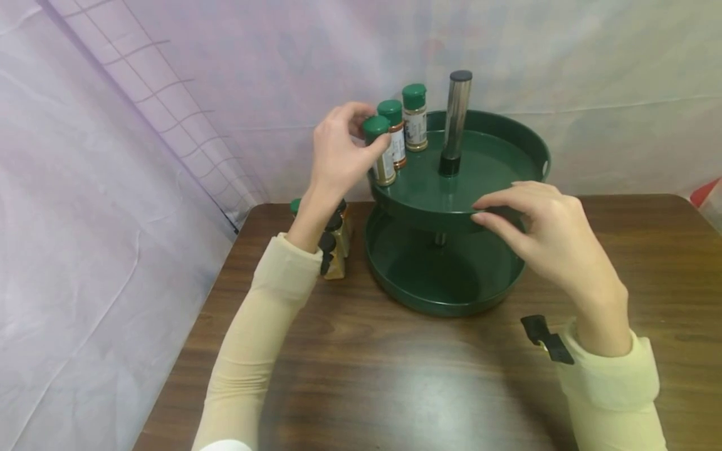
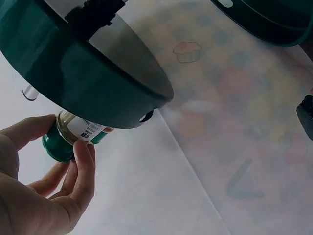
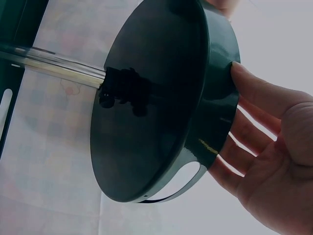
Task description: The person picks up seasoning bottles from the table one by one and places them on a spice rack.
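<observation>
While our left fingers (image 2: 84, 171) pinch a green-capped spice jar (image 1: 385, 166) inside the upper tray (image 1: 491, 156), our right fingers (image 1: 504, 198) pinch that tray's rim above the worktop (image 1: 361, 376).

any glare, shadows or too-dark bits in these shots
Head view: a pale glare patch on the table toward the camera, a dark patch inside the lower tray beneath the upper tray; left wrist view: the left hand looks dim against bright cloth; right wrist view: the upper tray's underside is very dark, hiding detail around the black fitting.
</observation>
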`<state>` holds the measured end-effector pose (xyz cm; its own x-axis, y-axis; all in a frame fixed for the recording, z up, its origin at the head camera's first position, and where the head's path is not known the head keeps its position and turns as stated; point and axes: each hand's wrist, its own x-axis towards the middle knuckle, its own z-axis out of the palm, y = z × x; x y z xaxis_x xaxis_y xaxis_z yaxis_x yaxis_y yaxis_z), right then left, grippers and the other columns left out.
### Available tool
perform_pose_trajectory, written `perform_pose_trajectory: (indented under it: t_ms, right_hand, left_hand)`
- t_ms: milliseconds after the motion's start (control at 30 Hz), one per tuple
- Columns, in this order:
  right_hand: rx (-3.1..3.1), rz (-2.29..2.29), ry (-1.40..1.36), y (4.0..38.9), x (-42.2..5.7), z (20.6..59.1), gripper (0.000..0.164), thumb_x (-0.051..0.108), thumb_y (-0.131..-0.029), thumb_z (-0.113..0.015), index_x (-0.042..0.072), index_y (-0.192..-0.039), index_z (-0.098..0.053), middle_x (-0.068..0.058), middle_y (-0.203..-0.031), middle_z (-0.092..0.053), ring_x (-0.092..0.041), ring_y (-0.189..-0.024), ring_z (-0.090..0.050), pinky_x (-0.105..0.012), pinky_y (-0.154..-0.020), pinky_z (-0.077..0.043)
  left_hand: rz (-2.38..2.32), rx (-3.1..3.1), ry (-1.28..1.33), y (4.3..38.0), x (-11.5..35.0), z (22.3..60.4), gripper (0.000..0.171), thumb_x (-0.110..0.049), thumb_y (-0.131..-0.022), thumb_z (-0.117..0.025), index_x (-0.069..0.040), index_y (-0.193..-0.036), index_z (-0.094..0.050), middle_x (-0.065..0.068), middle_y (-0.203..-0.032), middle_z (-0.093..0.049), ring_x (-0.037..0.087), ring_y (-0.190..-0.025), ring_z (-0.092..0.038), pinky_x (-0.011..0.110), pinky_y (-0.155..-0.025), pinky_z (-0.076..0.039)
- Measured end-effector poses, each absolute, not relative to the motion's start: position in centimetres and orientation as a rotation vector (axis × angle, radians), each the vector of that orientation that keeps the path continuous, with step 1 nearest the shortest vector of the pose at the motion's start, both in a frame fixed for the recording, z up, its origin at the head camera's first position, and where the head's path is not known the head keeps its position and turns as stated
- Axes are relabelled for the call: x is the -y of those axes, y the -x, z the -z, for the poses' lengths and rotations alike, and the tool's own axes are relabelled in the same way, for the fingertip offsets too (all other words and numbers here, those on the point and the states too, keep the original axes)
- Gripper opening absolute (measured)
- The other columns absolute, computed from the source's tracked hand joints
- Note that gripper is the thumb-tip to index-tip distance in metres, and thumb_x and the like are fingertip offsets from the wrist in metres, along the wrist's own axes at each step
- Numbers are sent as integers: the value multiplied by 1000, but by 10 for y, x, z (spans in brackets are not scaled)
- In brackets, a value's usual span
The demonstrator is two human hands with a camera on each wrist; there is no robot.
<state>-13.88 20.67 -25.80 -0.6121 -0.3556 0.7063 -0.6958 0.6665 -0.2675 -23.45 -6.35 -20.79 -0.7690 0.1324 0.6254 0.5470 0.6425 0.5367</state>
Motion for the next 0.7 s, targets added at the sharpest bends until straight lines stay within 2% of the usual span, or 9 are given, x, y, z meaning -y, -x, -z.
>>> perform_pose_trajectory:
  t_ms: [300, 700]
  right_hand:
    - [2262, -710, -809, 139, -206, 255, 22, 3, -82, -82, 10, -102, -78, 1, -91, -74, -14, -83, -62, -29, -73, -40]
    - [2256, -711, -816, 141, -206, 257, 21, 3, -82, -82, 10, -101, -78, 1, -90, -74, -12, -80, -59, -28, -71, -39]
  left_hand:
    - [1066, 2417, 451, 237, 66, 206, 46, -20, -92, -72, -4, -130, -51, 11, -113, -65, 21, -97, -63, 29, -82, -51]
    - [1132, 2478, 449, 235, 67, 206, 51, -21, -93, -72, -3, -134, -47, 12, -116, -61, 20, -99, -63, 28, -83, -51]
